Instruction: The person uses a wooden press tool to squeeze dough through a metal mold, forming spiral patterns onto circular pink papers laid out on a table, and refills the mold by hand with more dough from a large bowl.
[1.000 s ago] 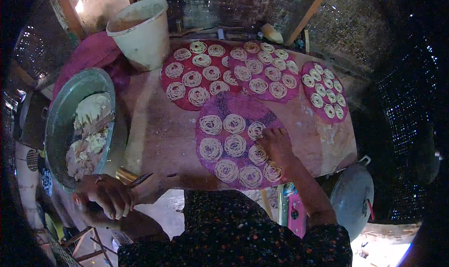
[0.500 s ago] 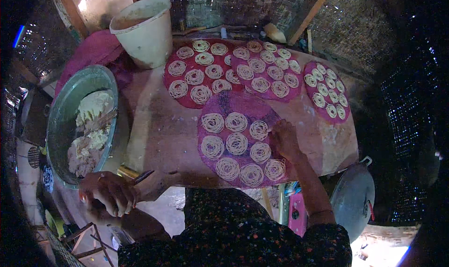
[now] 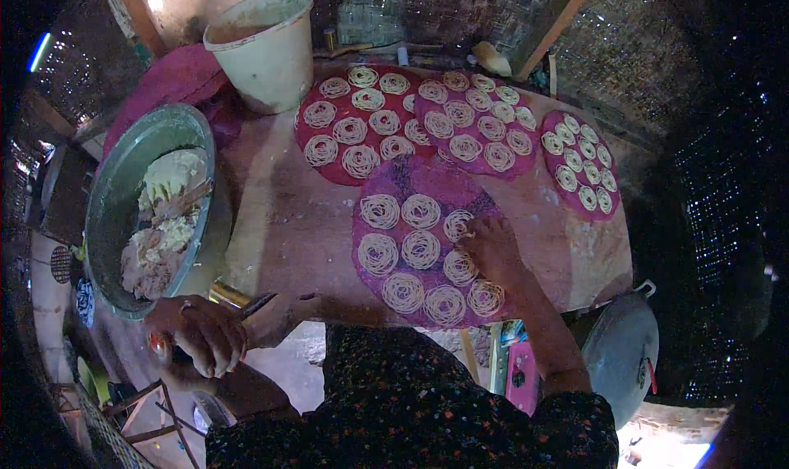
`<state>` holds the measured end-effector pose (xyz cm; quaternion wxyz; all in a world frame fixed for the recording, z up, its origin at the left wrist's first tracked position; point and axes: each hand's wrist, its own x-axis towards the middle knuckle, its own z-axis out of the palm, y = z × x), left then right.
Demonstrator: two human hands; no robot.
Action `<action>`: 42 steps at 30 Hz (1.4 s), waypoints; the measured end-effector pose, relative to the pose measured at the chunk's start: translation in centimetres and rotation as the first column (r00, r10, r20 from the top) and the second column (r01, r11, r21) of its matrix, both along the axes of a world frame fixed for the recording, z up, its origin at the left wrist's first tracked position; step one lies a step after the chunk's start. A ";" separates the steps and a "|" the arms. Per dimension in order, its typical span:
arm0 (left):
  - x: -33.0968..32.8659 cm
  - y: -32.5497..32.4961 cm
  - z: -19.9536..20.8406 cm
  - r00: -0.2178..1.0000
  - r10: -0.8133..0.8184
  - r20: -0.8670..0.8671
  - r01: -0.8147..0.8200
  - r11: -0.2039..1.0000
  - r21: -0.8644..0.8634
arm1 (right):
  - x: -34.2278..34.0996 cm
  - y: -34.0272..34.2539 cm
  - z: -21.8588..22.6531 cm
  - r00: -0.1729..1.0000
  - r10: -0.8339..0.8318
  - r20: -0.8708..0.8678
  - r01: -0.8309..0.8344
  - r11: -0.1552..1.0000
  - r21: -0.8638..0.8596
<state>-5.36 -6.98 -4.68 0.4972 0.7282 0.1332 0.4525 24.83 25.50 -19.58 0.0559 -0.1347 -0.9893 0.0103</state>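
Pale noodle coils [image 3: 421,249] lie in rows on a purple round mesh mat [image 3: 436,185] at the table's near edge. My right hand [image 3: 495,251] is at the mat's right side, its bent fingers on the right edge of an upper right noodle coil [image 3: 456,223]; the fingertips are partly hidden. At the lower left, my left hand [image 3: 201,337] curls over a brown wooden tool [image 3: 279,317] with a brass cylinder [image 3: 228,294] beside it. The palm and most of the tool under the fingers are hidden.
More coils lie on a red mat [image 3: 341,169] and purple mats [image 3: 501,166] [image 3: 604,208] behind. Left stands a green tub [image 3: 107,214] with dough [image 3: 173,177]; a white bucket [image 3: 267,66] is behind it. A large round metal lid [image 3: 629,354] is beyond the right edge.
My right hand has shifted left, from beside the upper right coil onto its edge. The whole view has shifted slightly. My left hand keeps its curled pose on the wooden tool.
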 end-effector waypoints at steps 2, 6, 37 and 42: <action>1.5 -1.9 -1.7 0.901 0.360 0.243 -0.364 0.931 -0.028 | 0.0 0.0 -0.2 0.998 0.049 -0.036 -0.047 0.998 0.052; -1.0 -2.6 -4.1 0.959 0.096 0.265 -0.140 0.978 0.152 | -0.1 0.8 -1.1 0.999 0.014 -0.033 -0.009 0.987 0.158; 7.2 -6.5 -7.0 -0.186 0.976 0.110 -0.833 -0.097 -0.544 | -16.7 -4.7 -0.5 0.966 0.150 -0.210 -0.152 0.988 0.005; 5.2 -4.0 0.4 0.468 0.840 0.273 -0.747 0.542 -0.385 | -18.6 -3.2 -3.0 0.999 -0.006 -0.051 0.004 0.999 -0.044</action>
